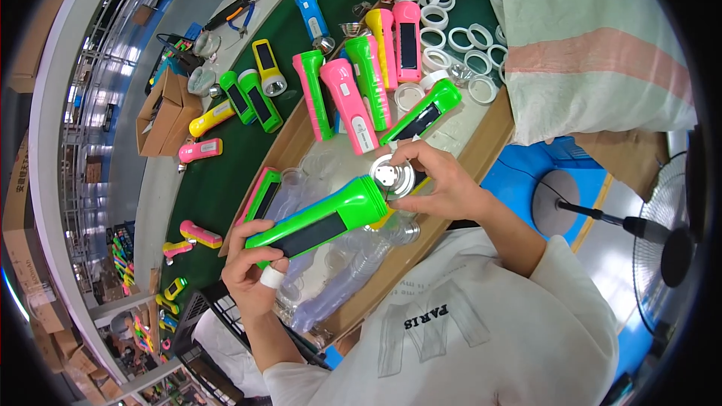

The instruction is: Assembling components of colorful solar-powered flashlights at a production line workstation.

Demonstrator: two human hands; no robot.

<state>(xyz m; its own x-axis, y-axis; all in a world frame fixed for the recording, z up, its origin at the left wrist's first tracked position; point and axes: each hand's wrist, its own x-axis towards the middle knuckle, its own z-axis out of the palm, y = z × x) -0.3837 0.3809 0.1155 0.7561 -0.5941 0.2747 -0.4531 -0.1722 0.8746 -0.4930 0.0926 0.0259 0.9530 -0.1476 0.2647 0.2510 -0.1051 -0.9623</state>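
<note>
white short-sleeved shirt with dark lettering; white tape (272,277) around one left finger.

green torch (316,222) tail hidden in left hand (252,267), reflector (392,177) rim behind right fingers (421,162)

Three pink torches (407,41) stand among the upright ones, plus one blue torch (310,16) and one fan (665,244).

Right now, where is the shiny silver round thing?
In the head view, the silver reflector sits mid-picture at the open end of the green flashlight, pinched by the right hand.
</note>
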